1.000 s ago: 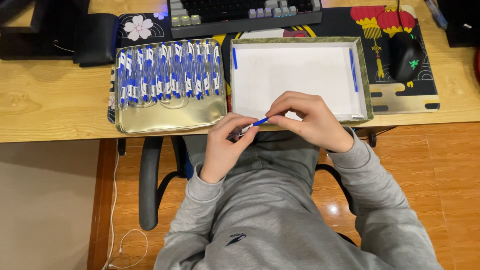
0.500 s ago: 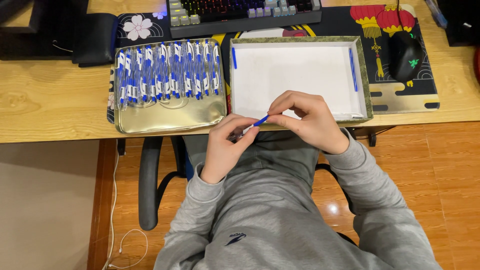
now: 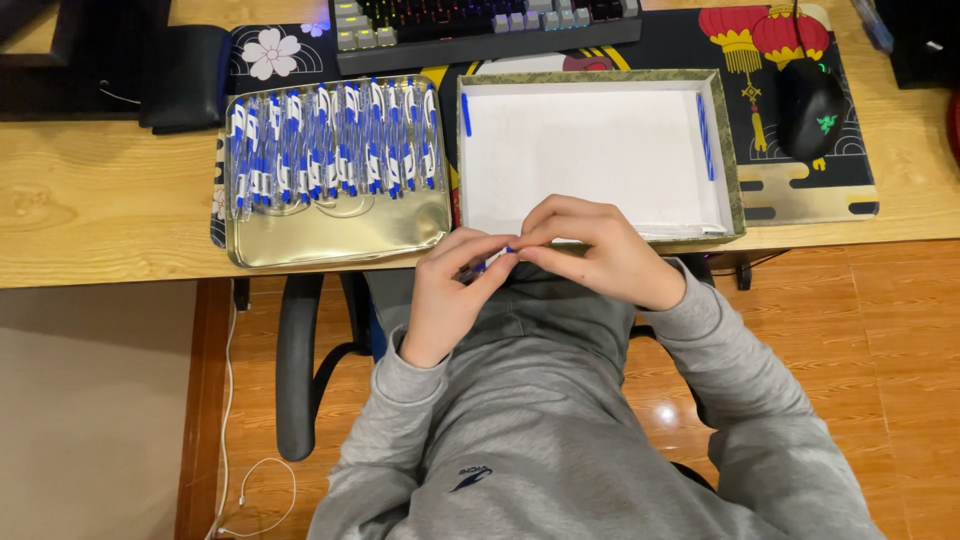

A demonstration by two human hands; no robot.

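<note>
Wooden desk boards [image 3: 100, 220] are stretching across the top of the view, with a keyboard [image 3: 480, 25] and a black mouse [image 3: 810, 105] sitting on a dark mat with red lanterns [image 3: 800, 195]. On the left of the desk, a shiny gold tray [image 3: 330, 235] is holding a neat row of blue and white pens [image 3: 330, 140]. Just beside it, a white box [image 3: 590, 150] is lying open, with one blue piece [image 3: 466, 115] by its left wall and a thin blue stick [image 3: 706, 135] by its right wall. Both hands are meeting just below the desk edge, over a grey sweater. The left hand [image 3: 445, 300] is pinching the dark end of a small pen [image 3: 490, 264], fingers closed around it. The right hand [image 3: 600, 255] is curling shut over the other end, hiding most of it. Only a bit of blue is peeking out between the fingertips. That pen is probably light, thin, stiff and a bit slippery, so holding it near both ends seems best.
</note>
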